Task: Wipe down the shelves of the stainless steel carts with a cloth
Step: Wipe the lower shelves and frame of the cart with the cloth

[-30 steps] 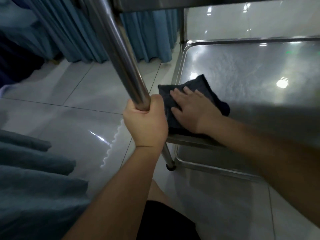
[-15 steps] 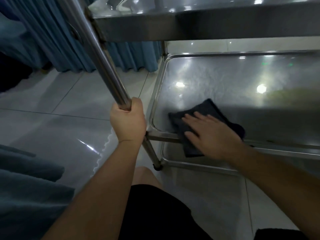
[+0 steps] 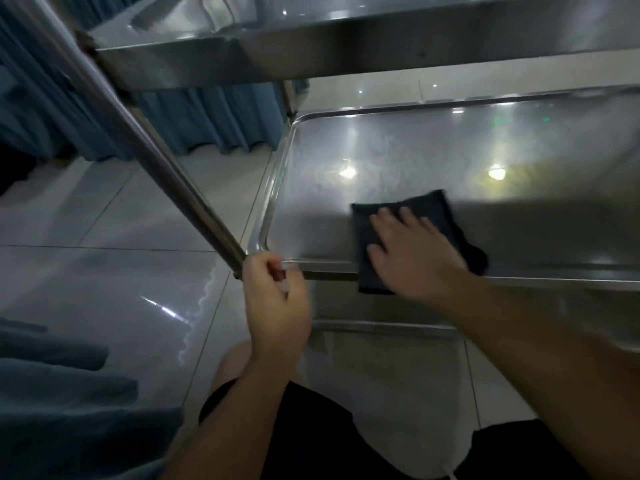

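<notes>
The right hand [image 3: 412, 252], fingers flat and spread, has swept the dark cloth [image 3: 415, 237] rightward off the shelf's [image 3: 381, 157] near-left corner, along its near edge. The left hand's [image 3: 277, 299] grip has loosened on the cart post [image 3: 156, 157]. Left corner looks covered; the right side awaits.
</notes>
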Tool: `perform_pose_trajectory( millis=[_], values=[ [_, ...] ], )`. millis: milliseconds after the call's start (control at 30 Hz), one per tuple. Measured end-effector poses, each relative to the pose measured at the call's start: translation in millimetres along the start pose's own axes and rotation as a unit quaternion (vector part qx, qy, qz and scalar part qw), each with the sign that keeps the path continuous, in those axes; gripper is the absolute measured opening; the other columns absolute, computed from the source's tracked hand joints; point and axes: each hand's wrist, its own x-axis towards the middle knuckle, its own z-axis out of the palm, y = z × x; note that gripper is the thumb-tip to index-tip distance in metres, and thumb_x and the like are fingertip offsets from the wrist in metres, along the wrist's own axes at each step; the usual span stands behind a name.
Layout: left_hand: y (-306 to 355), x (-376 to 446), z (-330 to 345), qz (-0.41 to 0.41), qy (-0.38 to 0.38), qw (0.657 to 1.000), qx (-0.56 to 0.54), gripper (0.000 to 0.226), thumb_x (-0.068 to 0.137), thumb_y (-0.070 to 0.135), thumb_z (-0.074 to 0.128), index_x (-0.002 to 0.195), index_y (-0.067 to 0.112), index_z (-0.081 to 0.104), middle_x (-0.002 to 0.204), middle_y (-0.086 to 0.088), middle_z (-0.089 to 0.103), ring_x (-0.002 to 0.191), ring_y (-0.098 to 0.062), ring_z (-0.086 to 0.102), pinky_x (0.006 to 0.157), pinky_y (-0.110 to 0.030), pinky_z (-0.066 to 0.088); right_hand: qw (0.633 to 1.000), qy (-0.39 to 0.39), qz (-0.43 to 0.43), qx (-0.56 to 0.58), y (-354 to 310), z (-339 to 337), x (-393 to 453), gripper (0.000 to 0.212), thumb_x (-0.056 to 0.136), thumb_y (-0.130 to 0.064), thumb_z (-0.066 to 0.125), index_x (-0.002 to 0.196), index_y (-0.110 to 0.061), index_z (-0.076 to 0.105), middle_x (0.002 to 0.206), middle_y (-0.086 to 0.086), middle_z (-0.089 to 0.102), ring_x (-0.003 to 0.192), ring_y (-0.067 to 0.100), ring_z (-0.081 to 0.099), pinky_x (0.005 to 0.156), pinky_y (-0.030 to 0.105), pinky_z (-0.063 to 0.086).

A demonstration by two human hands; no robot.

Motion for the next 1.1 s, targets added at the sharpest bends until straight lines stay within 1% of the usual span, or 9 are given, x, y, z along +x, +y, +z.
perform_pose_trajectory(
  millis=[100,200,300,467,633,767,900,1000,1100],
  values=[
    [8,22,18,0.057,-0.026,0.997,0.041,0.014,0.100,0.044,0.049,0.112,0.036,0.050,0.108,0.006,0.055,0.095,-0.011,0.059,0.080,-0.026,0.051,0.991,-0.009,-0.136,0.006,-25,2,11,0.060,0.106,-0.052,0.022,0.164,-0.034,0.023,0.171,-0.015,0.017,0.159,0.014,0.010,0.129,0.041,0.007],
    [15,51,32,0.051,-0.033,0.994,0.092,0.026,0.102,0.044,0.045,0.119,0.026,0.053,0.110,0.015,0.050,0.102,-0.001,0.054,0.088,-0.022,0.048,0.981,-0.034,-0.192,0.004,-10,-3,10,0.062,0.105,-0.063,0.022,0.162,-0.039,0.028,0.169,-0.020,0.019,0.158,0.008,0.010,0.128,0.038,0.004],
    [18,68,37,0.029,-0.030,0.992,0.117,0.025,0.107,0.040,0.044,0.123,0.024,0.054,0.116,0.009,0.051,0.104,-0.006,0.057,0.095,-0.034,0.053,0.978,-0.039,-0.204,0.006,31,-7,-8,0.070,0.100,-0.074,0.016,0.161,-0.041,0.028,0.166,-0.026,0.020,0.156,0.002,0.008,0.128,0.034,0.004],
    [11,76,23,-0.055,-0.051,0.995,0.068,0.032,0.108,0.050,0.037,0.127,0.030,0.053,0.126,0.002,0.054,0.115,-0.032,0.063,0.099,-0.058,0.055,0.986,-0.050,-0.156,0.007,104,-16,-38,0.073,0.096,-0.084,0.005,0.158,-0.052,0.025,0.162,-0.037,0.012,0.153,-0.010,-0.004,0.130,0.034,0.005],
    [11,65,31,-0.030,-0.079,0.981,0.175,0.057,0.110,0.052,0.023,0.158,0.024,0.040,0.159,-0.005,0.044,0.152,-0.028,0.032,0.129,-0.051,0.019,0.986,-0.059,-0.157,-0.004,90,-15,-33,0.072,0.096,-0.081,0.001,0.161,-0.051,0.015,0.162,-0.037,0.000,0.153,-0.009,-0.012,0.129,0.034,-0.001],
    [10,72,34,-0.063,-0.105,0.971,0.207,0.067,0.105,0.063,0.014,0.160,0.032,0.034,0.162,-0.007,0.042,0.154,-0.032,0.028,0.127,-0.058,0.019,0.979,-0.042,-0.198,0.003,18,-4,-7,0.069,0.101,-0.071,0.010,0.163,-0.042,0.021,0.168,-0.024,0.009,0.158,0.005,0.002,0.129,0.038,0.002],
    [3,78,25,-0.101,-0.119,0.975,0.159,0.064,0.104,0.068,0.015,0.158,0.041,0.035,0.164,-0.003,0.041,0.155,-0.028,0.028,0.128,-0.051,0.015,0.979,-0.040,-0.198,0.009,-49,9,16,0.065,0.106,-0.061,0.017,0.165,-0.034,0.020,0.172,-0.014,0.012,0.160,0.013,0.004,0.129,0.042,0.001],
    [1,82,26,-0.113,-0.140,0.968,0.177,0.064,0.105,0.067,0.016,0.160,0.040,0.033,0.166,-0.005,0.038,0.156,-0.029,0.027,0.128,-0.051,0.016,0.980,-0.035,-0.193,0.011,-30,8,9,0.067,0.105,-0.064,0.016,0.165,-0.035,0.017,0.172,-0.014,0.008,0.159,0.011,0.001,0.129,0.040,-0.001],
    [4,77,30,-0.042,-0.156,0.946,0.280,0.061,0.107,0.056,0.015,0.154,0.028,0.043,0.158,-0.008,0.045,0.147,-0.029,0.035,0.121,-0.050,0.024,0.986,-0.032,-0.162,0.005,24,1,-13,0.071,0.101,-0.070,0.008,0.165,-0.039,0.009,0.171,-0.019,0.000,0.158,0.005,-0.004,0.127,0.035,-0.006]
  ],
)
